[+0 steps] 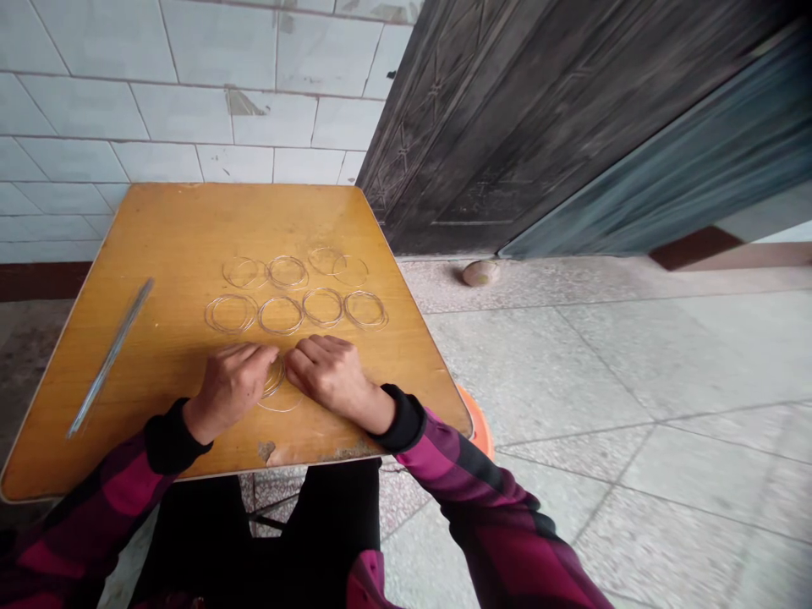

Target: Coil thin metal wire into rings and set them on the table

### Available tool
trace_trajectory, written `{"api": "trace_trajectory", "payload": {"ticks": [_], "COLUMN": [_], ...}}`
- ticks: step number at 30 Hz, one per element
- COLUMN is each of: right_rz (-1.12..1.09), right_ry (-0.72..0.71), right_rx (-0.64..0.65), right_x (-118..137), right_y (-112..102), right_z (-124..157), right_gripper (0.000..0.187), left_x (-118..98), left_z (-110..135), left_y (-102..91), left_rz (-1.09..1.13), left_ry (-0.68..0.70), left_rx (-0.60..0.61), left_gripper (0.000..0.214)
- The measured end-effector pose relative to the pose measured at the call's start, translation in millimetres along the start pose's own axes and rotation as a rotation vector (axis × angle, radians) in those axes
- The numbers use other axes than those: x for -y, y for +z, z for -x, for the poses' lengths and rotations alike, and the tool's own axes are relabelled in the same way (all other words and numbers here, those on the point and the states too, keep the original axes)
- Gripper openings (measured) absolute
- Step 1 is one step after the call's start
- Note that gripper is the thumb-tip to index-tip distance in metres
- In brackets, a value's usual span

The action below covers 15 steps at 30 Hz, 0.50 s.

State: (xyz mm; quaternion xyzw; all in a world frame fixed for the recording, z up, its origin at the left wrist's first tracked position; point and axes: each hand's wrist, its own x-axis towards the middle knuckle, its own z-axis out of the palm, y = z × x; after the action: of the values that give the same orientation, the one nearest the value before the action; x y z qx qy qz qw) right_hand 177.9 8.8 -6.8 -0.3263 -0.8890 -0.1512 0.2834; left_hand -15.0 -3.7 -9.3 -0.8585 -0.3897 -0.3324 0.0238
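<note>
Near the front edge of the wooden table, my left hand (236, 378) and my right hand (330, 375) are close together with a coil of thin wire (274, 382) between them. The left fingers are closed on the left side of the coil. My right fingers are curled at its right side, gripping the same wire; their tips are hidden. Just beyond my hands lies a row of wire rings (281, 315), each made of several loops. Behind that row sit more wire rings (288, 271), some thinner and overlapping.
On the left of the table (171, 228) lies a bundle of straight wires (111, 359). A tiled wall (203, 110) stands behind. To the right are a dark door (469, 152), a stone (480, 272) on the floor, and an orange stool (477, 423) partly under the table.
</note>
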Motion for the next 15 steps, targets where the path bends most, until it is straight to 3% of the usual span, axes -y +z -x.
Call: {"api": "trace_trajectory", "payload": {"ticks": [4,7,9,12,15], "right_rz": [0.0,-0.007,-0.014,-0.04,-0.079], "right_ry": [0.014,-0.003,-0.025,-0.054,-0.072], "right_rx": [0.032,0.033,0.0,-0.077,-0.112], "right_x": [0.7,0.4,-0.9,-4.5,-8.4], "right_y": [-1.1,-3.2,-4.9,-6.8,-7.6], "right_z": [-1.3,-2.3,-2.5,-1.9,-0.6], "right_gripper": [0.032,0.032,0.032,0.03,0.029], "left_x": [-0.6,-0.3,1.4,5.8,9.0], "left_z": [1.9,2.3,1.0,-2.2,-3.5], "left_y": [1.9,2.6,2.5,2.7,5.0], "left_rz": [0.063,0.274,0.559,1.202,1.784], "left_ry": [-0.039,-0.212,-0.413,-0.759,-0.949], "left_rx": [0.026,0.065,0.084,0.156,0.415], "left_gripper": [0.023,0.019,0.017,0.031,0.047]}}
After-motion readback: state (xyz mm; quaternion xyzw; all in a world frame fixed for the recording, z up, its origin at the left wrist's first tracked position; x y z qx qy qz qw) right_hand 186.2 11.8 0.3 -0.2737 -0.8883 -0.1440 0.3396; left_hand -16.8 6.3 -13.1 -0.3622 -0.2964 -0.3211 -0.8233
